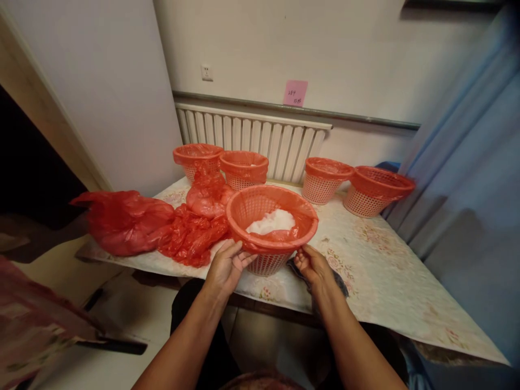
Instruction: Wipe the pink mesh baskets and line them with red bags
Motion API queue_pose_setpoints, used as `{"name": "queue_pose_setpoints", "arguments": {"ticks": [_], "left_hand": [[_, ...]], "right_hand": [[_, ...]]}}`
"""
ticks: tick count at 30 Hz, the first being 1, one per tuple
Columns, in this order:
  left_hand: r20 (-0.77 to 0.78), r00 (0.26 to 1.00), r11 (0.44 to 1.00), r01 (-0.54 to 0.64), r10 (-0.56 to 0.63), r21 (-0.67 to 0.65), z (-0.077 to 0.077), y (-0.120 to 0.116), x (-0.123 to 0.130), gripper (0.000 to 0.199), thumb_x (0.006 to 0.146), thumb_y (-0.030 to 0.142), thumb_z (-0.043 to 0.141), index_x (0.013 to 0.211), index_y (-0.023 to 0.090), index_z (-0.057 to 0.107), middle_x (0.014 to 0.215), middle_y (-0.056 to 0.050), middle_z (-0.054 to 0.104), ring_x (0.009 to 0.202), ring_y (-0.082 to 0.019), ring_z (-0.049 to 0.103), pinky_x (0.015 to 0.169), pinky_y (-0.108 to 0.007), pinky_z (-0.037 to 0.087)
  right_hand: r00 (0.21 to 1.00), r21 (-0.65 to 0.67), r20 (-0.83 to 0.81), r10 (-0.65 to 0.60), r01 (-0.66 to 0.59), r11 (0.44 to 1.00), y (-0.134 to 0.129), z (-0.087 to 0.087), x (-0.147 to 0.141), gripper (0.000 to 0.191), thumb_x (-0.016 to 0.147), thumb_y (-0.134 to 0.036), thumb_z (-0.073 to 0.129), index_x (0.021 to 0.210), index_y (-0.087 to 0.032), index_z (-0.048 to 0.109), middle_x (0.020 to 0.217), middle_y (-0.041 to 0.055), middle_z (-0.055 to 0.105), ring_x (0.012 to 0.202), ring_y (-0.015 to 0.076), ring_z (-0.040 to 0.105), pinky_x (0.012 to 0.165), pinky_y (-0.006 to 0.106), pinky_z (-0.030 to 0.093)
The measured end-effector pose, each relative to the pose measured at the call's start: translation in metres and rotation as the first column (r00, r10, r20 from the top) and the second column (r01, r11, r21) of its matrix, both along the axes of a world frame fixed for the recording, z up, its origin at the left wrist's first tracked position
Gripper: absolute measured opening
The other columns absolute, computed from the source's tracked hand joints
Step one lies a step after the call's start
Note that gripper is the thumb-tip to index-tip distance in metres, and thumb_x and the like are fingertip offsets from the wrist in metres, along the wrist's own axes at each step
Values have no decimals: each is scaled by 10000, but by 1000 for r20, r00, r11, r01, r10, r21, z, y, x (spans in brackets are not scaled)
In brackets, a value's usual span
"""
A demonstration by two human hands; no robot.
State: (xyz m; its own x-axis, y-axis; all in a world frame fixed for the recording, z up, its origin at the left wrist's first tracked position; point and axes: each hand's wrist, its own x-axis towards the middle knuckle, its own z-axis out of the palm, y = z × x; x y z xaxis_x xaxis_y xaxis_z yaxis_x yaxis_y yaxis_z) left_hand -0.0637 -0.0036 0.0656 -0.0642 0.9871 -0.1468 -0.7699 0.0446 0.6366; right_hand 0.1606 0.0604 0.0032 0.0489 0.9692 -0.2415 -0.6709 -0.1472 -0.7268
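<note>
A pink mesh wastebasket stands near the table's front edge, lined with a red plastic bag folded over its rim. White crumpled material, perhaps tissue, lies inside it. My left hand is at the front left of the rim, palm up, thumb and fingers on the bag's folded edge. On the front right, my right hand pinches that edge with curled fingers. Beneath my right hand is a dark cloth. Left of the basket lies a heap of crumpled red bags.
Behind stand several lined wastebaskets, including one at back left and one at right. A full-looking red bag sits at the table's left end. A radiator is behind the table; a blue curtain hangs right.
</note>
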Motion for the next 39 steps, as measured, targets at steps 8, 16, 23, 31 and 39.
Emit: {"name": "queue_pose_setpoints", "arguments": {"ticks": [8,16,23,31,39], "left_hand": [[20,1000,1000,-9,9,24,8,-1,-1,165,722,36,640,735,142,514,732,-12,666,641,-166,672,699,-392,595],[-26,999,999,27,-26,31,19,-1,1,104,754,55,615,816,123,566,730,-30,669,637,-166,672,718,-390,595],[-59,997,997,51,-48,51,23,1,0,106,775,74,604,870,116,583,811,-59,685,662,-170,682,744,-406,595],[-59,998,997,29,-25,76,32,-1,6,99,778,76,589,870,110,572,853,-82,681,709,-187,695,748,-396,597],[-288,950,975,-61,122,212,21,8,7,110,795,188,632,765,155,532,741,-10,641,623,-140,664,641,-294,577]], "right_hand": [[998,-162,-17,-64,60,985,5,4,2,165,692,-179,701,755,-186,549,591,-23,642,510,97,612,493,189,547],[996,-188,-44,-82,73,979,11,14,2,132,713,-87,615,730,-176,519,547,-43,618,468,79,595,472,161,527],[988,-136,-46,-149,141,981,4,32,11,184,670,-38,607,722,-182,504,585,-60,623,493,72,600,499,175,544],[983,-98,-102,-155,145,985,-1,75,23,212,709,25,587,749,-167,507,564,-84,564,394,-2,475,408,71,451],[988,-119,-97,-118,107,987,3,91,23,166,745,12,551,787,-147,531,539,-76,550,363,-7,427,365,64,397]]}}
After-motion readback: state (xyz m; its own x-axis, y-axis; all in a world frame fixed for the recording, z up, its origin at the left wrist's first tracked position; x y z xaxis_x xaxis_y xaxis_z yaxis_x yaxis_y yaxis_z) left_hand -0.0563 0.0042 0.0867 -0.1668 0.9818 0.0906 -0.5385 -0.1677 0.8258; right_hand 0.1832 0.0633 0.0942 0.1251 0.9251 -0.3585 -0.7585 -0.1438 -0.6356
